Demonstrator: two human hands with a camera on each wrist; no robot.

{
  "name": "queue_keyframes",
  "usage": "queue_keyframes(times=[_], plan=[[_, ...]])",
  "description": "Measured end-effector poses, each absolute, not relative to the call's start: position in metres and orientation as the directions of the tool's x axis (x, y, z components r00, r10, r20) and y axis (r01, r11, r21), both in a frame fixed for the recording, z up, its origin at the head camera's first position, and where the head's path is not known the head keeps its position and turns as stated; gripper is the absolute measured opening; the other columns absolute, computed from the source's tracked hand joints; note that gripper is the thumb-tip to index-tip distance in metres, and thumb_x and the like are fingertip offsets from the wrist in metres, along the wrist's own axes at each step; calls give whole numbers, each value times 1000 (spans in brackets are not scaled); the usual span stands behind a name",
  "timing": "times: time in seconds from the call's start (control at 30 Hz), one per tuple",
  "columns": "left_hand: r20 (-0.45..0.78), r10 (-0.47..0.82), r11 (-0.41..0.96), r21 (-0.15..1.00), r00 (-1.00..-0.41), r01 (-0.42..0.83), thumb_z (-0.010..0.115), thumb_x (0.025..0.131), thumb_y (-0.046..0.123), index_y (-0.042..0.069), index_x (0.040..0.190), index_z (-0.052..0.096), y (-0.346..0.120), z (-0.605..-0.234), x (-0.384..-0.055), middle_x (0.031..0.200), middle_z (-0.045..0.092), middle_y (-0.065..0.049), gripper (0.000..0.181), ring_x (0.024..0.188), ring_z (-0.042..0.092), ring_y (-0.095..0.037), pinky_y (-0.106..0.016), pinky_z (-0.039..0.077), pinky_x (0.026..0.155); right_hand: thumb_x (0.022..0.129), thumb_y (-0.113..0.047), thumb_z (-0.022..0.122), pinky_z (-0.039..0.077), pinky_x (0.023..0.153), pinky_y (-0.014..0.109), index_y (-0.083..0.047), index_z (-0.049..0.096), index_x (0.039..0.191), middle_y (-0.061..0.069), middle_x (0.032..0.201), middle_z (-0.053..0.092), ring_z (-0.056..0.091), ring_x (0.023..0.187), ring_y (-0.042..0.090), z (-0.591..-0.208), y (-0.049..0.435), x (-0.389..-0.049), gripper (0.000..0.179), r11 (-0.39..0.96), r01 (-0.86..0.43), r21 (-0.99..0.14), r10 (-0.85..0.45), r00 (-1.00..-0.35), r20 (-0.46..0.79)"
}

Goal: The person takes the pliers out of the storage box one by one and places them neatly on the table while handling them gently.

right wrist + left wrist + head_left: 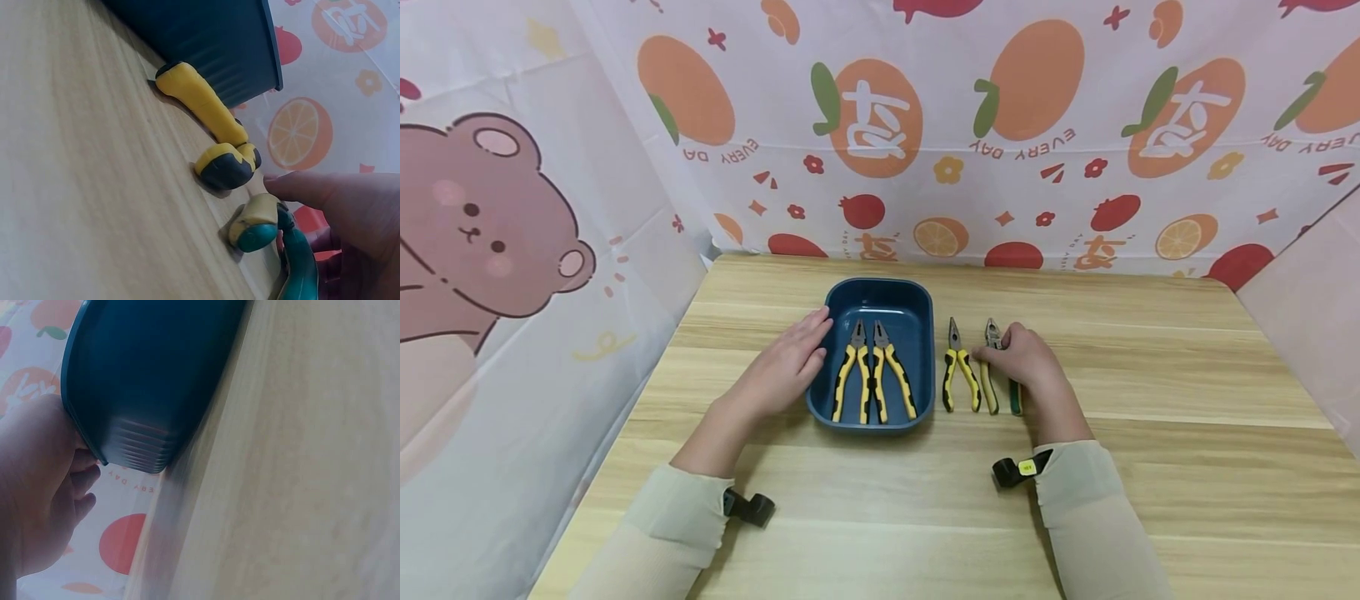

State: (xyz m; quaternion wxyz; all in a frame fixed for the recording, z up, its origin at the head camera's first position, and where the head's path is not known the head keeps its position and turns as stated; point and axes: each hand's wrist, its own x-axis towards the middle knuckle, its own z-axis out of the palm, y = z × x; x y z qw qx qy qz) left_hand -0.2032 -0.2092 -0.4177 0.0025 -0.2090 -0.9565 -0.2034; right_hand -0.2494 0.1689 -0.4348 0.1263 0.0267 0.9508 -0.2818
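A dark blue bin (871,427) on the table holds two combination pliers (843,385) with yellow-and-black handles, side by side, jaws pointing away. My left hand (784,363) rests against the bin's left side, fingers stretched along the rim; the left wrist view also shows this hand (47,487) beside the bin wall (150,381). Right of the bin lie needle-nose pliers (951,367) with yellow-and-black handles. Beside them my right hand (1028,360) grips green-and-yellow pliers (990,392) around the joint, partly covering them. In the right wrist view, the thumb is close by their handles (300,262).
The wooden table (880,517) runs up to a fruit-printed cloth (955,200) behind it. A bear-printed cloth (490,225) hangs on the left. Black wrist cameras (752,508) are strapped over both sleeves.
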Motion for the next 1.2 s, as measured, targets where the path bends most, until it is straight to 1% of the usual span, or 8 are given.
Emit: queue_keyframes(times=[0.23, 0.4, 0.5, 0.63, 0.77, 0.87, 1.0, 1.2], plan=[[89, 405, 829, 385, -910, 406, 42, 104, 26, 5, 154, 32, -211, -417, -204, 165, 19, -5, 55, 152, 17, -24, -49, 23, 122, 90, -54, 61, 41, 59, 30, -6, 50, 96, 10, 87, 52, 51, 74, 24, -433, 172, -250, 49, 808, 128, -575, -24, -968, -249], [82, 399, 830, 391, -913, 398, 42, 104, 26, 6, 154, 32, -212, -416, -205, 165, 19, -4, 54, 152, 17, -23, -48, 23, 122, 94, -50, 56, 43, 60, 32, -6, 54, 103, 11, 91, 59, 55, 76, 25, -425, 168, -249, 45, 816, 77, -573, 8, -992, -123], [77, 395, 830, 397, -915, 392, 42, 104, 27, 6, 154, 32, -213, -416, -204, 165, 19, -3, 54, 152, 17, -22, -48, 23, 122, 96, -48, 55, 45, 64, 35, -7, 58, 111, 11, 95, 61, 56, 81, 27, -415, 154, -246, 43, 805, -9, -593, -14, -1000, -4], [73, 394, 830, 400, -916, 389, 42, 104, 26, 6, 154, 32, -213, -416, -202, 165, 19, -4, 54, 152, 17, -23, -48, 23, 122, 97, -40, 59, 50, 72, 38, -8, 62, 117, 10, 105, 60, 55, 90, 27, -396, 123, -234, 38, 760, -190, -621, -121, -981, 151], [64, 391, 832, 402, -918, 382, 41, 105, 27, 7, 154, 32, -214, -416, -202, 165, 17, -2, 54, 153, 16, -21, -48, 22, 122, 95, -35, 64, 54, 80, 38, -10, 65, 115, 7, 110, 61, 56, 99, 25, -384, 87, -218, 32, 715, -379, -587, -233, -922, 311], [54, 396, 831, 404, -917, 382, 41, 105, 27, 7, 154, 31, -214, -416, -203, 165, 16, -2, 55, 153, 15, -21, -48, 21, 122, 94, -33, 66, 55, 82, 35, -12, 67, 112, 4, 107, 63, 56, 97, 20, -385, 62, -210, 28, 693, -487, -531, -321, -869, 378], [49, 400, 830, 405, -915, 384, 42, 105, 27, 7, 154, 31, -214, -417, -203, 165, 17, -2, 54, 153, 15, -21, -48, 21, 122, 92, -31, 69, 56, 81, 32, -14, 68, 112, 4, 106, 61, 55, 92, 16, -397, 35, -211, 26, 687, -540, -487, -414, -841, 349], [54, 404, 826, 408, -913, 390, 41, 105, 28, 8, 155, 30, -213, -416, -203, 165, 16, -1, 55, 153, 15, -21, -48, 22, 122, 92, -34, 66, 57, 82, 39, -21, 65, 120, 4, 111, 59, 57, 97, 19, -416, 15, -221, 31, 828, -441, -346, -418, -897, 143]])
